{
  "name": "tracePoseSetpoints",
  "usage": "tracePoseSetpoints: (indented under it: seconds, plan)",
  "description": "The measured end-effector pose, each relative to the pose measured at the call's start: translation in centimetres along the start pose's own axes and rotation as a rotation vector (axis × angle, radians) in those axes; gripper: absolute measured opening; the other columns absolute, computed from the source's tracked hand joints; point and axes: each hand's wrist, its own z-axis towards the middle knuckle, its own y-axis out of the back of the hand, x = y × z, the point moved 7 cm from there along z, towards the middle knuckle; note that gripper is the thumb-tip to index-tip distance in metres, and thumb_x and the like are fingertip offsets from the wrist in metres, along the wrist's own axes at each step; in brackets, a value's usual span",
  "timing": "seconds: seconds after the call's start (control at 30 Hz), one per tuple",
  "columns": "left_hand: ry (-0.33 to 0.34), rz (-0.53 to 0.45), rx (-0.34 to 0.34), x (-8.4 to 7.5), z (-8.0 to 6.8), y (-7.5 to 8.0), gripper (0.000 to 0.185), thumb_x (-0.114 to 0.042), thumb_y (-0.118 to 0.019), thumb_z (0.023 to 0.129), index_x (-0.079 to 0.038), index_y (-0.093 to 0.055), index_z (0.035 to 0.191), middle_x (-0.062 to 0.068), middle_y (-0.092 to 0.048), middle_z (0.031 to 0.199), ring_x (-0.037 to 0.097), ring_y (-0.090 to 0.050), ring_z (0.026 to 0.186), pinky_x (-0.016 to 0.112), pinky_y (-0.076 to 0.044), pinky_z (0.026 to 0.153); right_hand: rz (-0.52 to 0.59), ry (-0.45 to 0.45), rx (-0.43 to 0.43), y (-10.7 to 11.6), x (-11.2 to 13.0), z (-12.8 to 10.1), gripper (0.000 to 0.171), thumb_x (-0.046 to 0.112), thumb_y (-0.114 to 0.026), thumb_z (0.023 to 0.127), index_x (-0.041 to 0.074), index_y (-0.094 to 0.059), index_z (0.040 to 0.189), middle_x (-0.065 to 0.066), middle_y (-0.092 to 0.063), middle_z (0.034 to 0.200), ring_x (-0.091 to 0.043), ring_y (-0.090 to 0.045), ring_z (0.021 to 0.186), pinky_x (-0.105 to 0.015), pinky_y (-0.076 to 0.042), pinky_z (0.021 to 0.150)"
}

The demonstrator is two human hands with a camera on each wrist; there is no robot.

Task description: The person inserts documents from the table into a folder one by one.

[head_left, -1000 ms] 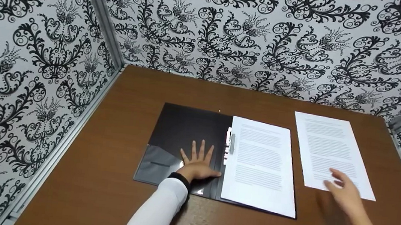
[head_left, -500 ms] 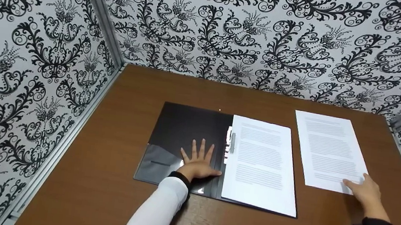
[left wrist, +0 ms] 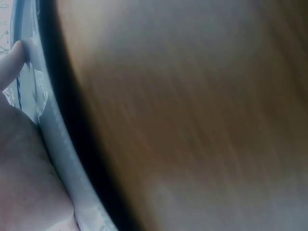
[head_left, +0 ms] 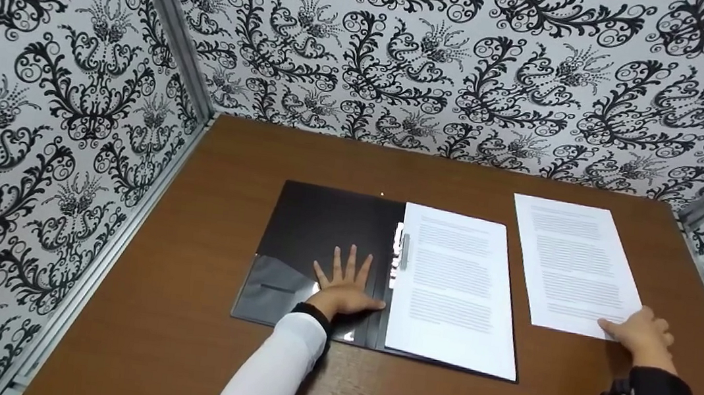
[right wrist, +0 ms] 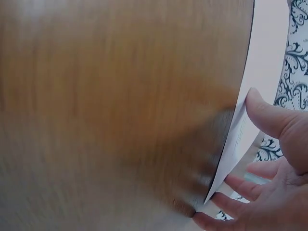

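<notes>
Fingers of the left hand (head_left: 345, 286) are spread flat on the black folder (head_left: 321, 234), which lies open in the middle of the desk (head_left: 208, 353). White paper (head_left: 454, 289) sits on the folder's right half. Near the right edge of the desk lies a loose sheet (head_left: 573, 262). The right hand (head_left: 641, 333) pinches its near corner, thumb on top, fingers under

left hand (head_left: 345, 289) flat, fingers spread, right hand (head_left: 641, 333) pinching, thumb on top
</notes>
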Motion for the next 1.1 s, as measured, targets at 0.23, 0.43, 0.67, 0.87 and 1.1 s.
tracePoseSetpoints:
  seconds: [0.23,0.43,0.67,0.87,1.1]
  plan:
    - [-0.003,-0.005,-0.007,0.16,0.36,-0.05,0.105,-0.069,-0.059,0.080,-0.031,0.004,0.156,0.004,0.028,0.159,0.035,0.035,0.140,0.071,0.025,0.100,-0.022,-0.023,0.029,0.57,0.00,0.29,0.097,0.043,-0.067,0.085,-0.032,-0.019,0.125,-0.049,-0.016,0.112,-0.060,-0.018,0.105,-0.069,-0.029,0.090]
    - [-0.008,0.000,-0.005,0.20,0.54,-0.31,0.105,-0.069,-0.059,0.080,-0.031,0.003,0.156,0.004,0.027,0.159,0.035,0.035,0.141,0.071,0.025,0.100,-0.003,-0.054,0.050,0.53,-0.42,0.34,0.099,0.043,-0.070,0.083,-0.032,-0.021,0.124,-0.045,-0.018,0.106,-0.057,-0.019,0.101,-0.064,-0.030,0.085]
    - [-0.008,-0.013,-0.007,0.27,0.49,-0.39,0.106,-0.069,-0.059,0.080,-0.031,0.002,0.156,0.004,0.028,0.159,0.035,0.035,0.140,0.071,0.026,0.099,-0.005,-0.052,0.038,0.62,-0.45,0.41,0.103,0.046,-0.071,0.081,-0.031,-0.019,0.126,-0.046,-0.017,0.108,-0.059,-0.018,0.103,-0.064,-0.028,0.087]
    - [-0.011,-0.002,-0.005,0.38,0.86,-0.57,0.106,-0.070,-0.059,0.079,-0.031,0.003,0.156,0.004,0.028,0.159,0.036,0.035,0.140,0.072,0.025,0.099,0.021,-0.056,0.034,0.46,-0.81,0.23,0.103,0.043,-0.069,0.083,-0.030,-0.012,0.129,-0.048,-0.016,0.112,-0.060,-0.018,0.105,-0.066,-0.027,0.091]
    - [-0.008,0.002,-0.010,0.46,0.76,-0.47,0.105,-0.070,-0.059,0.080,-0.031,0.003,0.156,0.004,0.028,0.159,0.035,0.034,0.141,0.071,0.024,0.100,0.060,-0.068,0.031,0.30,-0.30,-0.03,0.102,0.040,-0.071,0.083,-0.028,-0.011,0.130,-0.052,-0.014,0.120,-0.062,-0.018,0.108,-0.068,-0.026,0.096]
